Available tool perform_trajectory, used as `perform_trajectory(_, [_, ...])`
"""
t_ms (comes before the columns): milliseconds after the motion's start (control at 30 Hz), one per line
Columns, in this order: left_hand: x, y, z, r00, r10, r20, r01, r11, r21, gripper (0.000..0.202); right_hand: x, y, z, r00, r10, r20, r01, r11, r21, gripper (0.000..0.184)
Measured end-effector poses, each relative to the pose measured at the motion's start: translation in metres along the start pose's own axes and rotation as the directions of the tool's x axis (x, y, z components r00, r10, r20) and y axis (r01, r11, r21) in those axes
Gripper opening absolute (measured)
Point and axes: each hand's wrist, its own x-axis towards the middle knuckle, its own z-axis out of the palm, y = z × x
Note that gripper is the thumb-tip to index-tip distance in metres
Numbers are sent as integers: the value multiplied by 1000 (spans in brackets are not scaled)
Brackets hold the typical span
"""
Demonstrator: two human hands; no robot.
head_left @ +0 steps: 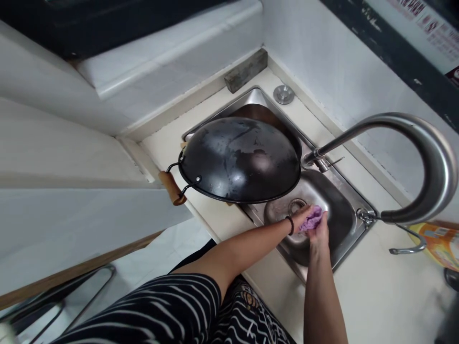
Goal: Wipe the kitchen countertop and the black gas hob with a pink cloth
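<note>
A crumpled purple cloth (312, 219) is bunched between my two hands, over the basin of the steel sink (337, 210). My left hand (300, 220), with a dark band at the wrist, closes on it from the left. From the right, my right hand (320, 234) grips the same cloth. Left of my hands, a black wok (240, 160) lies upside down across the sink, its wooden handle (172, 188) sticking out over the counter's front edge. Below my left hand the round drain (297, 206) shows in part.
A curved steel faucet (423, 143) arches on the right, with a smaller spout (409, 249) near it. At the back are a grey block (246, 70) and a metal drain stopper (283, 94). An orange-and-yellow package (439, 243) stands at the right edge.
</note>
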Motion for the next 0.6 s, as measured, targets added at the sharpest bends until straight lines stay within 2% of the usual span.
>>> perform_trajectory(67, [-3,-9,-6,994,-97,47,97,995,0,26,-7,-7,-6,994,-1,106,15,992,-129,63])
perform_trajectory(133, [-5,-8,-9,968,-235,93,233,972,23,16,-16,-18,-15,978,-18,210,66,972,-224,77])
perform_trajectory(167, [-6,-6,-9,944,-304,129,303,952,29,13,-21,-24,-19,970,-32,243,91,967,-236,83])
perform_trajectory(233, [-11,-1,-7,872,-413,262,433,901,-21,21,-30,-30,-24,956,-52,289,117,970,-212,92])
perform_trajectory(300, [-18,2,-3,814,-404,417,505,848,-164,33,-36,-32,-24,943,-62,328,125,977,-174,98])
perform_trajectory(367, [-25,2,0,789,-349,505,535,795,-286,39,-39,-32,-20,939,-90,332,163,967,-197,97])
perform_trajectory(433, [-30,1,1,794,-335,507,515,815,-267,41,-39,-35,-16,933,-142,330,255,908,-332,80])
perform_trajectory(500, [-30,0,1,805,-370,463,463,880,-101,42,-37,-41,-13,917,-182,356,345,808,-478,60])
perform_trajectory(533, [-29,-1,1,828,-381,411,411,912,17,43,-35,-44,-12,909,-182,374,372,760,-534,55])
perform_trajectory(600, [-25,-4,0,904,-342,257,285,930,234,39,-30,-48,-8,907,-162,389,385,694,-608,52])
